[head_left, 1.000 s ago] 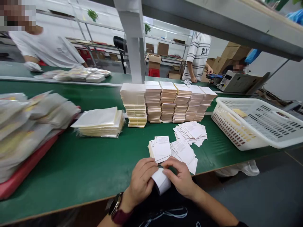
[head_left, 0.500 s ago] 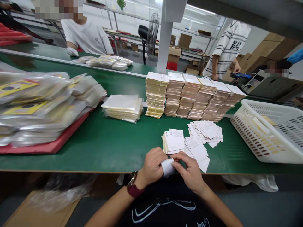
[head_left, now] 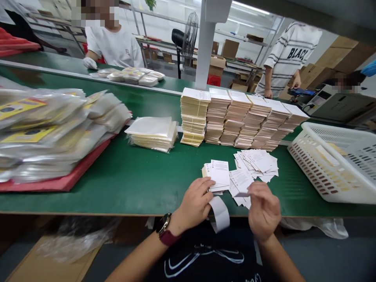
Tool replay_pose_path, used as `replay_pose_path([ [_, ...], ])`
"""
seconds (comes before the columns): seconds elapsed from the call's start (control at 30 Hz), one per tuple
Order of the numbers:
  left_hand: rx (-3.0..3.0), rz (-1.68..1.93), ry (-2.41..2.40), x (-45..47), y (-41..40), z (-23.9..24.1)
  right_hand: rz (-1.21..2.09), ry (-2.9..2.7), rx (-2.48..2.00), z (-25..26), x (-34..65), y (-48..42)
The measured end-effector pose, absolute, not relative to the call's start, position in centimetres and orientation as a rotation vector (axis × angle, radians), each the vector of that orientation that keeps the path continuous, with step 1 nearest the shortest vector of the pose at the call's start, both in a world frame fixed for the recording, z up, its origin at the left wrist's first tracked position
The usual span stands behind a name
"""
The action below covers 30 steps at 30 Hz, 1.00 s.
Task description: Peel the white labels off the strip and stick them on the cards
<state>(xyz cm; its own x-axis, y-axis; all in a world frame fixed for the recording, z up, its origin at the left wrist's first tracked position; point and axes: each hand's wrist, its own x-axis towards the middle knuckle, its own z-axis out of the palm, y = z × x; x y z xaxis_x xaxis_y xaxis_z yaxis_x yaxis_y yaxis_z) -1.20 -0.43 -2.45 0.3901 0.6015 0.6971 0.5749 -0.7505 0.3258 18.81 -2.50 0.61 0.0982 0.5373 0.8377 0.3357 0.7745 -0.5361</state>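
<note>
My left hand (head_left: 195,203) is closed on a curled white paper strip (head_left: 221,214), which hangs in a loop over the table's front edge. Its fingertips touch the corner of a neat stack of printed white cards (head_left: 219,174). To the right, my right hand (head_left: 264,207) has its thumb and fingers pinched together at the edge of some fanned-out cards (head_left: 240,179). A small white piece of paper (head_left: 243,193) shows at those fingertips; whether it is a card or a label I cannot tell. Behind lies a loose pile of similar cards (head_left: 260,161).
Tall card stacks (head_left: 194,117) stand in a row behind. Left of them lie clear plastic sleeves (head_left: 151,131) and a heap of bagged packs (head_left: 53,133) on red material. A white basket (head_left: 323,172) is at right. Two co-workers stand across the green table (head_left: 141,172).
My hands have moved apart. The right went right to the fanned cards; the left moved slightly onto the neat stack. The paper strip now hangs longer from my left hand.
</note>
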Motion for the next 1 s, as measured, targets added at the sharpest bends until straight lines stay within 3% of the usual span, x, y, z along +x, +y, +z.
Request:
replay_pose_path([
  [0.27,2.814,1.11,0.956,-0.8,-0.4,-2.7,0.546,-1.303,-1.416,0.0,20.2,1.4],
  [1.0,2.75,1.068,0.945,-0.7,-0.2,-2.4,0.807,-1.432,-1.477,0.2,18.0,4.8],
])
